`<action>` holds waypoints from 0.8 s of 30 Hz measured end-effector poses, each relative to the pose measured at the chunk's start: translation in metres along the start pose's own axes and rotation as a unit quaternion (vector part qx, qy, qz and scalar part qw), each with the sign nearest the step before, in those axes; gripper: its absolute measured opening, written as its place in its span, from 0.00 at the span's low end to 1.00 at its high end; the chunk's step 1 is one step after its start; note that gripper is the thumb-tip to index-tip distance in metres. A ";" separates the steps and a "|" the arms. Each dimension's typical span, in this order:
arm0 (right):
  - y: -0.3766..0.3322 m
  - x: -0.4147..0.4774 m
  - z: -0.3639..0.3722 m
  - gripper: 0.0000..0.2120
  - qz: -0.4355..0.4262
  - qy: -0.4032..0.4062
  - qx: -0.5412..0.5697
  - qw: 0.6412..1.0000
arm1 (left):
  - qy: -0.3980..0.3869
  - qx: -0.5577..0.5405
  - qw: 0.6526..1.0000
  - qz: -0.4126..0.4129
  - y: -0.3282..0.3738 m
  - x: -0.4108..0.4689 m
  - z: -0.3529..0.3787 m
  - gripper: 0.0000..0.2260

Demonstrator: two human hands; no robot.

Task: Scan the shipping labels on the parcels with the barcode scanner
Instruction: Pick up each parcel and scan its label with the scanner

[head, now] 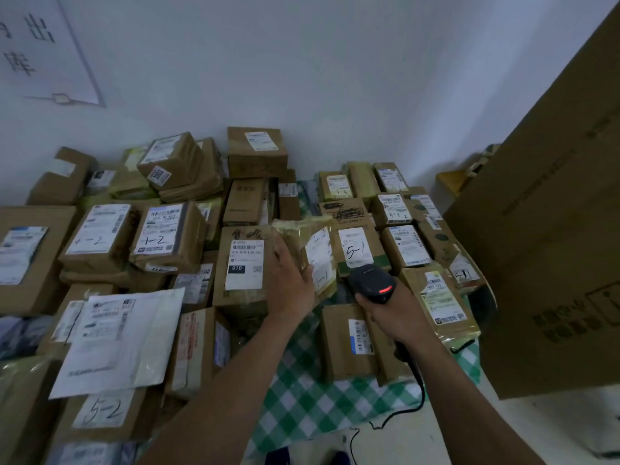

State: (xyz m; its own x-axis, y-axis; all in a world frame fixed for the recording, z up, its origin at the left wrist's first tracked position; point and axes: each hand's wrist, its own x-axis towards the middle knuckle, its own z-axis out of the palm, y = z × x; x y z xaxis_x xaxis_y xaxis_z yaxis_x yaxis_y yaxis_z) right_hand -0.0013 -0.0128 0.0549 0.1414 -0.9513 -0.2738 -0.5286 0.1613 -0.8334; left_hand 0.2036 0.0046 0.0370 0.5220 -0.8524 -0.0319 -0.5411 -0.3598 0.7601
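- Nearest me, the green-checked tabletop (302, 397) shows between both forearms, with a black cable (420, 394) trailing across it.
- The left hand (288, 280) grips the yellow-wrapped parcel (298, 239), thumb on its front, tilting it up; I judge this turns its shipping label (320, 260) toward the reader.
- The right hand (392, 310) is clenched round the barcode scanner (372, 283), whose red light is lit.
- That label sits just left of the scanner's head, close but apart.

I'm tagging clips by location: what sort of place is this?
Probably a parcel sorting or pickup room: stacks of labelled parcels, handwritten codes such as 5-1 on a label, and a barcode scanner held in the right hand.
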 end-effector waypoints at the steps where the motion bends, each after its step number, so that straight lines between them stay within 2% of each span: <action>1: -0.002 0.005 0.000 0.20 0.006 0.005 -0.005 1.000 | -0.006 0.017 1.000 -0.007 0.001 0.009 0.003 0.45; 6: -0.004 0.036 0.005 0.16 0.019 0.002 -0.020 1.000 | -0.121 0.028 0.989 -0.077 -0.005 0.039 0.027 0.43; 10: -0.010 0.061 0.009 0.20 0.028 -0.013 -0.005 1.000 | -0.179 0.034 0.975 -0.129 -0.016 0.058 0.048 0.44; 13: -0.010 0.085 0.014 0.23 0.035 -0.033 -0.016 0.999 | -0.207 -0.012 0.966 -0.152 -0.024 0.070 0.065 0.48; 17: -0.005 0.112 0.018 0.27 0.056 -0.053 -0.024 0.997 | -0.234 -0.117 0.945 -0.196 -0.045 0.088 0.095 0.47; 19: -0.001 0.122 0.019 0.29 0.066 -0.063 -0.028 0.995 | -0.241 -0.117 0.943 -0.196 -0.058 0.095 0.109 0.41; 22: 0.007 0.134 0.019 0.33 0.080 -0.080 -0.035 0.993 | -0.223 -0.125 0.944 -0.208 -0.061 0.095 0.114 0.22; 24: 0.009 0.138 0.018 0.32 0.086 -0.089 -0.033 0.992 | -0.221 -0.132 0.945 -0.204 -0.062 0.093 0.119 0.19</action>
State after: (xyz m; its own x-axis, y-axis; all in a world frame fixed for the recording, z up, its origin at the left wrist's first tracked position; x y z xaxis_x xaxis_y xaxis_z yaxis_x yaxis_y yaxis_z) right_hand 0.0285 -0.1383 0.0007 0.1875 -0.8490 -0.4940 -0.6106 0.2932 -0.7357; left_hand 0.2074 -0.0979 -0.0910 0.2943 -0.7592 -0.5805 -0.1413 -0.6353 0.7592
